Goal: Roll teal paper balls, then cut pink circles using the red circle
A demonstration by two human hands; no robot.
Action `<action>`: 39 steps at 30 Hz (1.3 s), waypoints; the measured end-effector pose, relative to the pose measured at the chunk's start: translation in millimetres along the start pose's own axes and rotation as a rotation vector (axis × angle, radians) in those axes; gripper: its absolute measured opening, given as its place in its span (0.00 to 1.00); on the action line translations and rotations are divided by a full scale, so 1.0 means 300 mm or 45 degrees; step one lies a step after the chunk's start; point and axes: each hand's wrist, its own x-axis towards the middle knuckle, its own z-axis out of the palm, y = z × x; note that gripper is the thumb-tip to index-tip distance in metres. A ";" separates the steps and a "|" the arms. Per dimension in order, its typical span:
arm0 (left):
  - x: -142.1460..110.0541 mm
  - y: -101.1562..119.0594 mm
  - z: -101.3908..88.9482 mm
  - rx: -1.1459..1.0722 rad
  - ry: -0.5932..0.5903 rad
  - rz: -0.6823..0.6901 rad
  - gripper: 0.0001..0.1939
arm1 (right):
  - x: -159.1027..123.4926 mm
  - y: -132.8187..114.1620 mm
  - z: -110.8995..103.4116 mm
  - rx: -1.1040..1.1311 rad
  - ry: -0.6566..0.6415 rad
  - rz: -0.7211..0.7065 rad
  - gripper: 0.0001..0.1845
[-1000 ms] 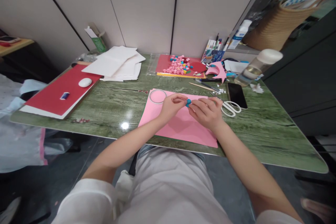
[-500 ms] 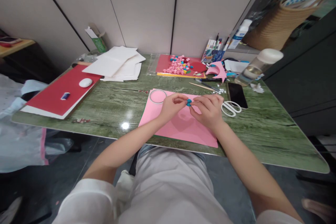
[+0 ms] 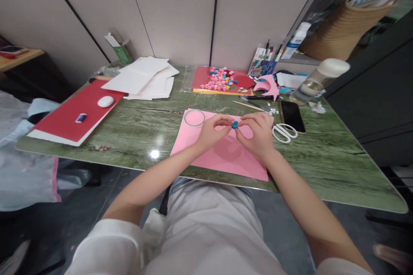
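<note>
Between my fingertips is a small blue paper piece (image 3: 235,124), folded or curled; its exact shape is too small to tell. My left hand (image 3: 213,131) pinches it from the left, and my right hand (image 3: 258,133) pinches it from the right. Both hands hover over a pink paper sheet (image 3: 222,159) lying at the table's front edge. A clear ring (image 3: 194,118), perhaps a tape roll, rests on the sheet's far left corner. White-handled scissors (image 3: 285,133) lie just right of my right hand, their blades hidden behind it.
Behind the sheet, many small pink, blue and yellow pieces (image 3: 219,80) lie on red paper (image 3: 200,78). To the right are a phone (image 3: 292,116), a bottle (image 3: 318,81) and pink scraps (image 3: 267,86). White sheets (image 3: 138,75) and a red folder (image 3: 71,116) occupy the left.
The blue piece has moved slightly right and turned between my fingertips. My right fingers have shifted and bent around it; my left hand keeps its pinch.
</note>
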 end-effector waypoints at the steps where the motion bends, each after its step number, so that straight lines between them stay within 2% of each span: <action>1: -0.001 -0.002 0.001 0.013 -0.010 0.020 0.10 | 0.000 0.000 -0.001 0.016 -0.004 0.014 0.05; 9: -0.002 -0.020 0.011 0.103 0.024 0.094 0.11 | 0.003 -0.002 -0.006 0.110 -0.019 0.073 0.05; 28: -0.007 0.002 0.011 0.231 0.086 0.145 0.10 | -0.002 -0.001 -0.009 0.153 -0.016 0.103 0.05; 32: -0.002 -0.008 0.009 0.174 0.094 0.117 0.11 | -0.001 -0.001 -0.009 0.159 -0.002 0.111 0.04; 39: 0.014 -0.023 -0.006 -0.083 0.047 -0.042 0.14 | -0.001 0.003 -0.011 0.173 0.034 0.144 0.02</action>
